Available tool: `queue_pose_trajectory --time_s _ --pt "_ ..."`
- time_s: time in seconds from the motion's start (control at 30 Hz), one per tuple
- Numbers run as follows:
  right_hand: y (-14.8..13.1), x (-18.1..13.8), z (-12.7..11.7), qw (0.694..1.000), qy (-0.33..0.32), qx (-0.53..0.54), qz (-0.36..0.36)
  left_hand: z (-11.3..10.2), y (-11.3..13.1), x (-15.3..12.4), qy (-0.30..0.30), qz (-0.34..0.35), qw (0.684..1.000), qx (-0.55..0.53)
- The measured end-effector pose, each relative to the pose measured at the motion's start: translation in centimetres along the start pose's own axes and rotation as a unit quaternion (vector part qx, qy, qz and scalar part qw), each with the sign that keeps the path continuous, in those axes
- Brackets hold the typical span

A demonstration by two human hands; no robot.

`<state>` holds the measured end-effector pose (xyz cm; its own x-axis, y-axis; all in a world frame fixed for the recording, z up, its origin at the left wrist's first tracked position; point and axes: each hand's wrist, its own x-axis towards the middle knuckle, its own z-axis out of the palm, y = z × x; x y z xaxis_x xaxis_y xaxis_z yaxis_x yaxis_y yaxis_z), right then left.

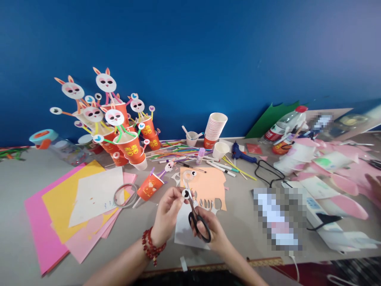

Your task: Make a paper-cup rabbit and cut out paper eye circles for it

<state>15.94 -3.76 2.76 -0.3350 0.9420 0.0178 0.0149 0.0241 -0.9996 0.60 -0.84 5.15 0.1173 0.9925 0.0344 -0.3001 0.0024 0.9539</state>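
Note:
Between the thumb and fingers of my left hand (167, 212) is a small white paper disc (185, 194) with a black heart shape on it. My right hand (212, 230) has its fingers in the black handles of a pair of scissors (195, 218), whose blades reach up beside the disc. Below both hands lies a white sheet (186, 230). Just beyond them is a peach paper (205, 183) with cut white scraps on its near edge. A red paper cup (149, 186) with purple straws and a small rabbit face (169, 166) lies tilted to the left of my hands.
Rabbit-faced red cups (131, 145) stand at the back left, behind coloured paper sheets (56, 198) and a tape roll (125, 195). Markers and straws (178, 151), stacked cups (215, 126) and a blue glue gun (242, 153) are at the back. At far right, a person's hand (373, 188) is partly visible.

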Motion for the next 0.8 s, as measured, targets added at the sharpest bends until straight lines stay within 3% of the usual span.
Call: queue_pose_trajectory --time_s 0.8 --pt "0.2 -0.5 -1.7 0.998 -0.033 -0.047 -0.001 -0.3 1.3 0.3 -0.032 -0.032 0.999 0.012"
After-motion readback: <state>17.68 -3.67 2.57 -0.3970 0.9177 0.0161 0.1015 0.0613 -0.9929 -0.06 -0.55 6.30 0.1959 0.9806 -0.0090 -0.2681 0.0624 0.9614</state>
